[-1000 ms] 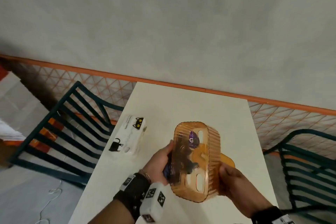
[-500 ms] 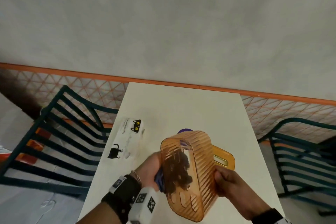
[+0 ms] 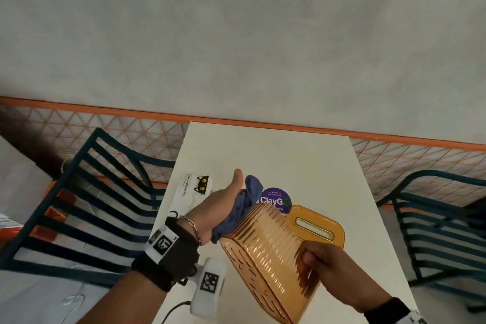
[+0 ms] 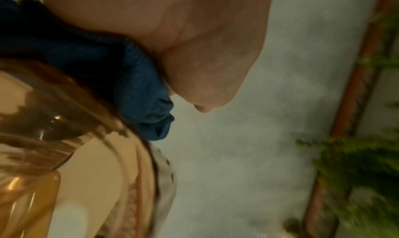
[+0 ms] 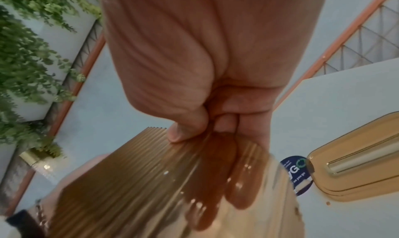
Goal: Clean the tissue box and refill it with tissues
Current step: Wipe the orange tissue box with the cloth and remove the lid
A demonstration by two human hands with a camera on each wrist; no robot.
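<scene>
A translucent orange ribbed tissue box [image 3: 265,258] is held tilted above the white table [image 3: 263,155]. My right hand [image 3: 318,263] grips its near wall, thumb outside on the ribs and fingers inside [image 5: 194,70]. My left hand [image 3: 223,205] holds a bunched blue cloth [image 3: 247,200] against the box's far upper edge, thumb stretched out; its fingers are hidden behind the cloth. In the left wrist view the cloth [image 4: 140,91] lies between the palm and the box [image 4: 43,122]. The orange lid [image 3: 315,226] lies flat on the table. A white tissue pack [image 3: 194,189] with black cats lies to the left.
A round purple sticker [image 3: 274,200] is on the table just beyond the box. Dark green slatted chairs stand at the left [image 3: 92,192] and right [image 3: 441,218] of the table. An orange-railed mesh fence [image 3: 394,160] runs behind the table's far edge.
The box has turned so that its ribbed side faces up. My left hand with the cloth has come out of the box's inside and up to its far edge.
</scene>
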